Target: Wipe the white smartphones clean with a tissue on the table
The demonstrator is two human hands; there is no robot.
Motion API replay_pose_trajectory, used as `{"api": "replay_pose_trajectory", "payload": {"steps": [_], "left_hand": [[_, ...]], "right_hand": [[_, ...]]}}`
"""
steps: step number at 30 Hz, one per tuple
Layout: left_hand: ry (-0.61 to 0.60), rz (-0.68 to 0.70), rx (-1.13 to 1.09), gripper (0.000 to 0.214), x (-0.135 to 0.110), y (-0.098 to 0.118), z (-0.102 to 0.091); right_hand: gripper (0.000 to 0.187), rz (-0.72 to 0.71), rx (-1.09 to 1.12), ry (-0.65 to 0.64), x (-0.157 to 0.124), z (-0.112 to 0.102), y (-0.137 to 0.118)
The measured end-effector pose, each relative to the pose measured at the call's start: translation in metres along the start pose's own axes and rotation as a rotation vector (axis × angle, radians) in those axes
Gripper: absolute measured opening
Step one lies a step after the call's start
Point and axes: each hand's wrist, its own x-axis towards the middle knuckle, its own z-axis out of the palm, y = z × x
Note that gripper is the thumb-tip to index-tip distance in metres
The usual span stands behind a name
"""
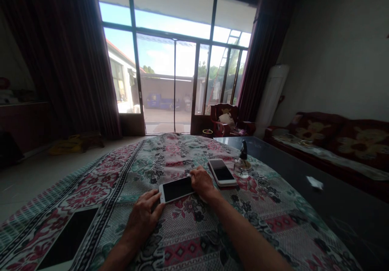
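A white smartphone [178, 190] with a dark screen lies on the patterned tablecloth in front of me. My left hand [146, 211] grips its left end, with the thumb at the near edge and the fingers at the far side. My right hand [202, 183] is closed over the phone's right end. A small white bit shows at its fingertips; I cannot tell whether it is cloth or paper. Just right of this hand lies a stack of white phones [222, 171]. Behind the stack's right side stands a clear spray bottle [242, 166] with a black head.
A larger white-framed tablet [69, 238] lies at the near left of the tablecloth [188, 246]. On the dark tabletop [291, 169] at the right rests a crumpled white paper [315, 182]. A wooden armchair [225, 119] and a sofa [334, 137] stand beyond.
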Motion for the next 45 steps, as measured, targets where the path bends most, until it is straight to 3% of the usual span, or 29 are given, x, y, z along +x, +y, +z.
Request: {"api": "replay_pose_trajectory", "payload": {"steps": [10,14,17,20,24,31,45], "left_hand": [[0.000,-0.023,0.016,0.043,0.000,-0.002,0.004],[-0.073,-0.093,-0.011,0.043,0.005,0.010,-0.012],[-0.212,-0.105,-0.028,0.040,0.018,0.020,-0.030],[-0.269,-0.089,-0.056,0.054,0.031,0.023,-0.037],[-0.254,-0.069,-0.076,0.071,0.038,0.015,-0.030],[-0.256,-0.037,-0.142,0.069,0.036,0.002,-0.024],[-0.260,-0.037,-0.192,0.071,0.038,-0.003,-0.021]], "right_hand": [[0.026,-0.170,0.042,-0.005,-0.027,-0.008,0.010],[0.026,-0.166,0.033,0.020,-0.033,-0.007,0.009],[0.026,-0.154,0.042,0.028,-0.033,-0.006,0.008],[0.025,-0.148,0.052,0.020,-0.032,-0.007,0.008],[0.025,-0.168,0.080,0.014,-0.031,-0.007,0.011],[0.024,-0.171,0.125,0.055,-0.030,-0.005,0.015],[0.026,-0.242,-0.053,-0.095,-0.024,-0.023,0.006]]}}
